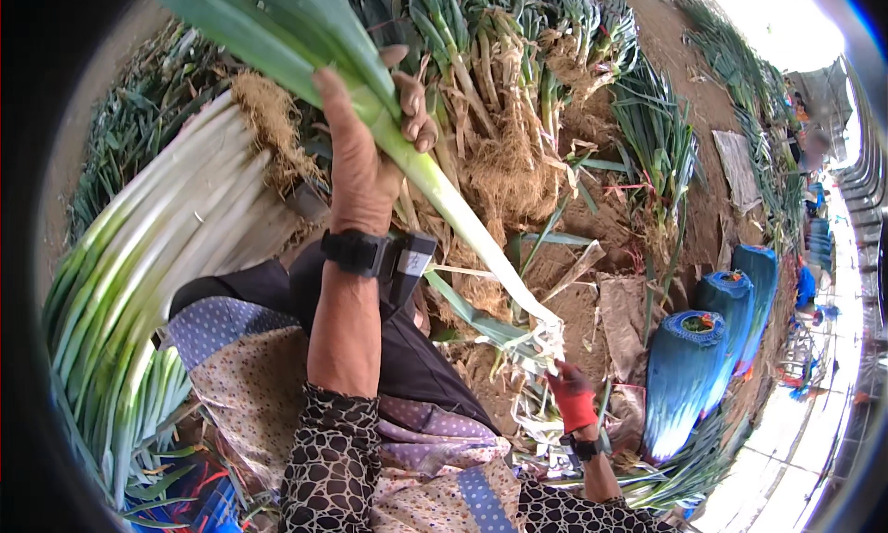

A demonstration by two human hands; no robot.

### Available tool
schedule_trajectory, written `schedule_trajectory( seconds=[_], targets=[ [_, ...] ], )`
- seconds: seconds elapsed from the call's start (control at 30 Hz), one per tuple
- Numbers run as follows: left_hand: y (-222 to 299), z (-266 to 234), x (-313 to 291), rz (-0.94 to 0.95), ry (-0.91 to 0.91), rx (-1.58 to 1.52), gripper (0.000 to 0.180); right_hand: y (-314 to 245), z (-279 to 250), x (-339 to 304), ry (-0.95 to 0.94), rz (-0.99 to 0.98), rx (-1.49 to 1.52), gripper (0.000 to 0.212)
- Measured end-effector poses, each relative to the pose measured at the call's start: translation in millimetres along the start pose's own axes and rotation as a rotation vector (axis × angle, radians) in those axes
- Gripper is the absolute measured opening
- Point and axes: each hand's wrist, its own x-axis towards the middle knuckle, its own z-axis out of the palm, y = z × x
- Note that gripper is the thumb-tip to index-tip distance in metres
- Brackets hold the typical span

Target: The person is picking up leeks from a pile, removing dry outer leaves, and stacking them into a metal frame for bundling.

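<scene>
My left hand (pixel 365 168) is closed around the upper stalk of a large leek (pixel 467 221), its thumb and fingers wrapped where the green leaves begin. The leek slants down to the right, its white root end low. Just below that end is my right hand (pixel 574 399), in a red glove, with its fingers closed; what they grip is too small to make out. Pale shreds and a loose green leaf (pixel 486 327) hang by the root end. To the left, a thick pile of white-stalked leeks (pixel 176 200) lies with its roots toward my left arm.
Untrimmed leeks with brown, hairy roots (pixel 509 168) lie ahead, and another leek bunch (pixel 657 135) is to their right. Blue wrapped bundles (pixel 686 371) stand at the right. Leaf scraps cover the soil near my right hand. More leeks (pixel 740 66) line the far right.
</scene>
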Motion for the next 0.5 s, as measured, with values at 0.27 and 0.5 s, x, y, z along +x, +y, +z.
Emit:
schedule_trajectory(
  seconds=[0.27, 0.5],
  targets=[
    [-2, 17, -7, 0.029, 0.131, 0.016, 0.081, -234, -12, 72, 0.849, -0.663, 0.221, 0.063],
    [-2, 13, -8, -0.022, 0.198, -0.066, 0.081, -254, 15, 155, 0.429, -0.378, 0.629, 0.028]
  ],
)
